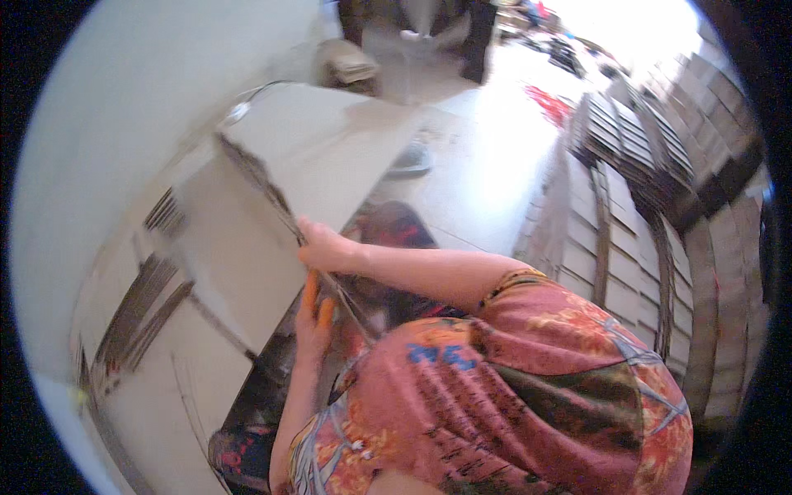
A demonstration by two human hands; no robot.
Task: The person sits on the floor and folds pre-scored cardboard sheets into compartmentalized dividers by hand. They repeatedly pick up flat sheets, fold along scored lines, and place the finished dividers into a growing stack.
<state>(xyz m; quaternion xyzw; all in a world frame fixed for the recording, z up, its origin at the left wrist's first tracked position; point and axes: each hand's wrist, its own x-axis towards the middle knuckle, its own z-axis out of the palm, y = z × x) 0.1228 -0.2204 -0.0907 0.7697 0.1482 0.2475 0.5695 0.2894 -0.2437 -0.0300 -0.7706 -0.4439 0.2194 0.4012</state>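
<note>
A thin, dark, stick-like bundle (263, 179) runs diagonally over the pale tabletop (334, 142) towards my lap; its exact kind is blurred. My right hand (328, 246) is closed around it near the table edge. Just below, my left hand (314, 322), with orange covers on some fingers, is against the strands where they pass over my lap; its hold on them is not clear. Several thin strands (352, 306) trail from my hands towards my patterned shirt.
On the table at left lie bundles of dark thin strips (139, 309) and a thin rod (219, 325). A pale basin (411, 159) is on the floor beyond the table. Tall stacks of flat pieces (625, 235) stand at right. A dark piece of furniture (417, 43) is at the top.
</note>
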